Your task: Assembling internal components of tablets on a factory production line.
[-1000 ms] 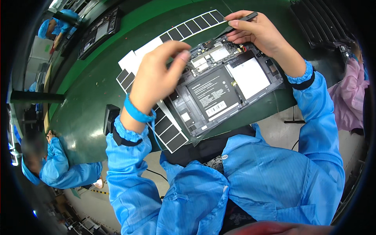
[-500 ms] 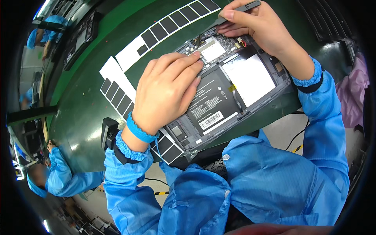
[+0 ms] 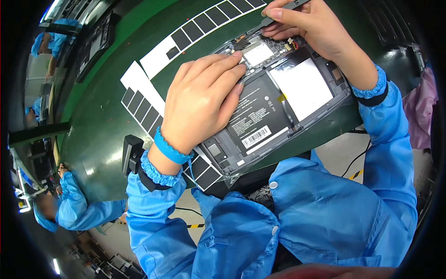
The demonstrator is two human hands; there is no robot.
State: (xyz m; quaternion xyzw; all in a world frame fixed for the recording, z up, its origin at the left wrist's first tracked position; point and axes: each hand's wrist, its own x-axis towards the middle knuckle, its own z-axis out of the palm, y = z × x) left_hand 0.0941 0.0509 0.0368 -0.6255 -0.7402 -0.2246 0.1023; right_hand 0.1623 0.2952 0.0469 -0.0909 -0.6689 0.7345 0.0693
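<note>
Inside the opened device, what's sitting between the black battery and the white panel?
In the head view, a thin cable runs between the black battery and the white panel, with a small yellow patch along it.

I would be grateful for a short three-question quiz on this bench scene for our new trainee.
1. Which hand holds the slim dark tool?
(a) the left
(b) the right
(c) neither

2. True or false: the blue strap is worn on the right wrist.

3. Fill in the colour: the black rectangles sit on ____ backing strips.

Key:
1. (b), the right hand.
2. False; the blue strap is on the left wrist.
3. White.
</note>
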